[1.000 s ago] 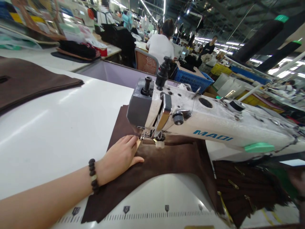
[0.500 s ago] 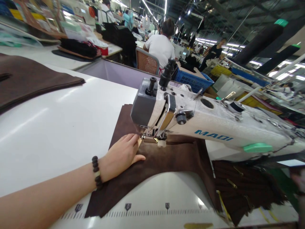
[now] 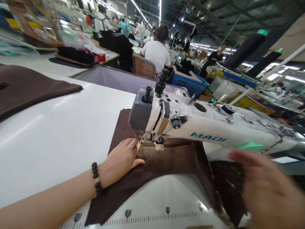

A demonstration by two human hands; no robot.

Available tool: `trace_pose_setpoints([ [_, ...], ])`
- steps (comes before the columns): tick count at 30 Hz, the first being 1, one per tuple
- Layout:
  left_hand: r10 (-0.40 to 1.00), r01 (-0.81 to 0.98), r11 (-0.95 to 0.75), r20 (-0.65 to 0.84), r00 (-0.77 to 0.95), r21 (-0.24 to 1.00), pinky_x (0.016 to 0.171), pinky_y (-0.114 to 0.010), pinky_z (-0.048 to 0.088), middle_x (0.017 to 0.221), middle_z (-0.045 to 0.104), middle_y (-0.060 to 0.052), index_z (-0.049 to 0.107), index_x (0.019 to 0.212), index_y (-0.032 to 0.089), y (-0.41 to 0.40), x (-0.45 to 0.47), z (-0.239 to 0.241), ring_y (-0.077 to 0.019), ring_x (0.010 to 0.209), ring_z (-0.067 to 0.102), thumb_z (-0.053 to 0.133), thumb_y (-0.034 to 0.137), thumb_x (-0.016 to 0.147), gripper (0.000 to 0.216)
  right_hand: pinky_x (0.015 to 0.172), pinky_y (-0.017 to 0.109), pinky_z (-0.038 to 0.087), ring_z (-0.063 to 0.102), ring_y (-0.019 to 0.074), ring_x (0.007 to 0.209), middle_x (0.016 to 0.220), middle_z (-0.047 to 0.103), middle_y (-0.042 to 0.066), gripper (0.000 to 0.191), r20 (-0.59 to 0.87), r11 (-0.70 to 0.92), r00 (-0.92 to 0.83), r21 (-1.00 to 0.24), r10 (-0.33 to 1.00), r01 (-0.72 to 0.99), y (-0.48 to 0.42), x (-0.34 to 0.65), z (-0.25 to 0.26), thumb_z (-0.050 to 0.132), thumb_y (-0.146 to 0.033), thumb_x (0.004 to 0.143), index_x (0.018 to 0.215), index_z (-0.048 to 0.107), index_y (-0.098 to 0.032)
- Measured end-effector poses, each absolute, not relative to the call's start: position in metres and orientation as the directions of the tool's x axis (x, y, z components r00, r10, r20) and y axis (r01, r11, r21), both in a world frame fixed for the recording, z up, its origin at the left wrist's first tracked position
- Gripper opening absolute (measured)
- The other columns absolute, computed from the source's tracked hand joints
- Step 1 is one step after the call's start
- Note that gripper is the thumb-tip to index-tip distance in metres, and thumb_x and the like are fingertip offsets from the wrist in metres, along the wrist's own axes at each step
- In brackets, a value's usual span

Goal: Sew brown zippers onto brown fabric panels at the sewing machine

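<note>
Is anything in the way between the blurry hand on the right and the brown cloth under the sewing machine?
Nothing visible is. The right hand hovers open in the air over a darker pile, just right of the brown cloth. The sewing machine arm runs behind it, not between.

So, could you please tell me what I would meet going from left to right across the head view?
Folded brown fabric stack → dark beaded bracelet → left hand, flat on brown suede-like cloth → blue lettering on white sewing machine → blurred right hand.
</note>
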State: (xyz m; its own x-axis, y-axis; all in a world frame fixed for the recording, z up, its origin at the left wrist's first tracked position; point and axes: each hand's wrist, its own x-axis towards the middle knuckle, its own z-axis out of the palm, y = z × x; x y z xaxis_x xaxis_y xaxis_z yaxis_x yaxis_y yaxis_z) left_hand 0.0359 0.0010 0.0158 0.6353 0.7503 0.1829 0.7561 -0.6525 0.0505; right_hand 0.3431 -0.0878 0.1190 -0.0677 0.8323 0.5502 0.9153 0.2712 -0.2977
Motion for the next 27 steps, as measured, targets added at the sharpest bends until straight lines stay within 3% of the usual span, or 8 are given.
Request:
trace_pose_setpoints([
  [1,0.750,0.755,-0.653,0.194,0.632,0.063,0.085,-0.040,0.049,0.100,0.060,-0.012,0.063,0.107,0.007,0.001,0.036,0.015,-0.0281,0.095,0.056,0.063,0.053,0.080,0.053,0.085,0.034,0.053,0.062,0.0194,0.100,0.107,0.066,0.005,0.033,0.540,0.350,-0.157,-0.276,0.827,0.895,-0.086,0.308,0.105,0.037,-0.036,0.096,0.120,0.059,-0.030],
  [3,0.751,0.750,-0.655,0.199,0.630,0.093,0.087,-0.040,0.049,0.103,0.060,-0.013,0.063,0.108,0.008,0.002,0.035,0.016,-0.0287,0.099,0.056,0.065,0.051,0.080,0.051,0.094,0.039,0.051,0.059,0.0229,0.107,0.114,0.063,0.011,0.031,0.426,0.503,-0.377,-0.234,0.822,0.832,-0.074,0.248,0.079,0.040,-0.023,0.094,0.118,0.059,-0.015],
  [6,0.751,0.742,-0.659,0.164,0.640,0.121,0.090,-0.040,0.048,0.106,0.060,-0.014,0.063,0.108,0.008,0.003,0.035,0.018,-0.0281,0.101,0.056,0.065,0.046,0.082,0.046,0.103,0.053,0.041,0.053,0.0295,0.113,0.121,0.059,0.016,0.036,0.226,0.420,-0.369,-0.255,0.902,0.871,-0.048,0.203,0.049,0.045,-0.022,0.093,0.124,0.055,-0.010],
  [9,0.749,0.742,-0.662,0.148,0.646,0.105,0.089,-0.041,0.048,0.104,0.061,-0.013,0.064,0.106,0.008,0.003,0.035,0.018,-0.0278,0.099,0.057,0.064,0.046,0.082,0.045,0.107,0.053,0.036,0.048,0.0291,0.118,0.126,0.056,0.014,0.041,0.137,0.350,-0.322,-0.366,0.937,0.862,-0.033,0.200,0.034,0.052,-0.024,0.091,0.129,0.051,-0.010],
  [13,0.735,0.735,-0.672,0.196,0.649,0.089,0.088,-0.042,0.050,0.102,0.061,-0.013,0.064,0.103,0.006,0.003,0.033,0.011,-0.0287,0.096,0.057,0.066,0.049,0.079,0.049,0.109,0.052,0.034,0.046,0.0277,0.120,0.125,0.056,0.013,0.040,0.125,0.351,-0.331,-0.448,0.935,0.822,-0.033,0.209,0.029,0.052,-0.021,0.091,0.129,0.052,-0.011],
  [19,0.702,0.706,-0.700,0.292,0.650,0.112,0.089,-0.044,0.051,0.103,0.061,-0.014,0.064,0.102,0.009,0.005,0.029,0.003,-0.0290,0.097,0.058,0.051,0.059,0.085,0.054,0.105,0.055,0.038,0.044,0.0296,0.123,0.123,0.057,0.012,0.039,0.129,0.354,-0.333,-0.443,0.934,0.823,-0.034,0.210,0.026,0.051,-0.021,0.091,0.129,0.053,-0.015],
  [27,0.731,0.730,-0.675,0.230,0.643,0.105,0.089,-0.043,0.051,0.105,0.061,-0.013,0.063,0.105,0.008,0.005,0.032,0.009,-0.0298,0.100,0.058,0.064,0.052,0.080,0.051,0.105,0.054,0.038,0.045,0.0288,0.123,0.124,0.057,0.011,0.039,0.140,0.354,-0.326,-0.433,0.935,0.829,-0.033,0.209,0.025,0.048,-0.019,0.092,0.130,0.052,-0.016],
])
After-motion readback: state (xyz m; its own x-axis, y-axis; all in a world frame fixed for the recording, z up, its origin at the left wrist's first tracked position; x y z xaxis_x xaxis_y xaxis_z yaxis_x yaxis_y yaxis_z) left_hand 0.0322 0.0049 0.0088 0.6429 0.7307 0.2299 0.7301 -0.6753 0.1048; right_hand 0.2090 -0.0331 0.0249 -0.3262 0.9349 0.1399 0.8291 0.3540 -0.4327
